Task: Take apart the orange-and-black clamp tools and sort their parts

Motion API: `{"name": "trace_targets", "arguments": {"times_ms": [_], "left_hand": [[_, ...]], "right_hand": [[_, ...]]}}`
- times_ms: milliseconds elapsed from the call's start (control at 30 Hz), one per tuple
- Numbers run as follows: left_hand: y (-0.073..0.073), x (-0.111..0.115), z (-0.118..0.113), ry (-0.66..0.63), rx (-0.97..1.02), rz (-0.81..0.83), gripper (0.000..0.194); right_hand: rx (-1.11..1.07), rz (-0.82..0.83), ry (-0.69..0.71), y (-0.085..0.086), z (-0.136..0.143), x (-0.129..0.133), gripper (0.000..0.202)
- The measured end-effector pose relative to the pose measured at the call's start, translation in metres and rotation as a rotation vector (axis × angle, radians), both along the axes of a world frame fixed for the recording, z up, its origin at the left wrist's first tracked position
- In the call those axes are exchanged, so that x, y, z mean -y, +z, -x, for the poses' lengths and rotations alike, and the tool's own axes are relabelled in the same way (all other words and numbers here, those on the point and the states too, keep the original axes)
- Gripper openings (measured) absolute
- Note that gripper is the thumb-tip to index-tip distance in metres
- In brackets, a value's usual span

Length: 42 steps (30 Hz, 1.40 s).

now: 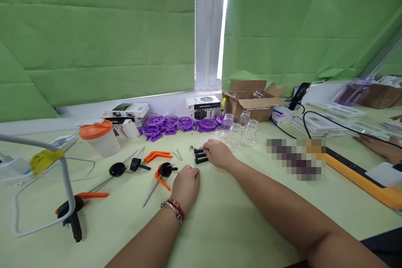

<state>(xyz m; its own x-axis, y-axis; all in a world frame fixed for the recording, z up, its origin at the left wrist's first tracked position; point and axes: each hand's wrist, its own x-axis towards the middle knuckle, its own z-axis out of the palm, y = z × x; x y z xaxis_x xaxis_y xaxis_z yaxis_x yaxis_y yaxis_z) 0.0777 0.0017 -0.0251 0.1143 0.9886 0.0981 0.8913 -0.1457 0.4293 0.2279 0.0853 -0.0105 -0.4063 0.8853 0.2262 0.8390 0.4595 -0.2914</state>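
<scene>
Green blinds point(109, 42) cover the windows behind a pale desk point(226, 222), parted by a white post point(207, 29). Along the back lie purple parts point(185, 123) in a loose row, some overlapping, with printed boxes point(203, 102) behind them. Clear jars point(252, 127) stand bunched at the row's right end, in front of an open carton point(262, 103) that holds more of them.

Near the middle of the desk, black tubes point(201, 160) lie side by side. The right hand point(220, 154) reaches to them with bent fingers, its fingertips at their right ends; whether it pinches one I cannot tell. Nearer the person, the left hand point(186, 185) rests curled on the desk, knuckles up, and its palm side is hidden, so I cannot tell if anything is inside. Bracelets point(173, 209) circle that wrist.

Just beyond the tubes are tiny brass-coloured bits point(191, 148); two thin pins point(177, 155) lie to their left. Farther left spread orange pieces point(157, 155), black knobs point(117, 169) and metal rods point(105, 183), then a cup point(106, 144) with an orange lid and a grey frame point(68, 176) with yellow tape. At far right, another person's hand point(381, 147) rests on the desk, beyond a yellow bar point(348, 169).
</scene>
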Motion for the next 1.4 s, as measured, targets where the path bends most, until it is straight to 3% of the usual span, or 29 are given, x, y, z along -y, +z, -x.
{"name": "trace_targets", "arguments": {"times_ms": [100, 433, 767, 867, 1033, 1167, 1400], "left_hand": [[0.000, -0.001, 0.001, -0.007, 0.012, 0.000, 0.026], [-0.005, -0.003, 0.003, -0.014, 0.026, -0.016, 0.025], [-0.002, -0.002, 0.005, -0.043, 0.033, -0.009, 0.026], [-0.002, 0.000, 0.006, -0.049, 0.015, -0.001, 0.026], [-0.001, 0.004, 0.007, -0.052, -0.023, 0.008, 0.026], [0.001, 0.006, 0.009, -0.044, -0.025, 0.030, 0.024], [0.005, 0.005, 0.011, -0.039, -0.041, 0.068, 0.023]], "right_hand": [[-0.082, 0.061, 0.139, -0.005, -0.002, 0.021, 0.019], [-0.077, 0.068, 0.069, -0.016, 0.002, 0.028, 0.021], [0.051, 0.079, 0.081, -0.010, 0.008, 0.030, 0.019], [0.097, 0.073, 0.098, 0.001, 0.014, 0.017, 0.017], [0.164, 0.081, -0.014, 0.017, 0.027, -0.034, 0.022], [0.199, 0.125, -0.009, 0.012, 0.032, -0.064, 0.017], [0.208, 0.151, 0.035, 0.002, 0.032, -0.071, 0.015]]}}
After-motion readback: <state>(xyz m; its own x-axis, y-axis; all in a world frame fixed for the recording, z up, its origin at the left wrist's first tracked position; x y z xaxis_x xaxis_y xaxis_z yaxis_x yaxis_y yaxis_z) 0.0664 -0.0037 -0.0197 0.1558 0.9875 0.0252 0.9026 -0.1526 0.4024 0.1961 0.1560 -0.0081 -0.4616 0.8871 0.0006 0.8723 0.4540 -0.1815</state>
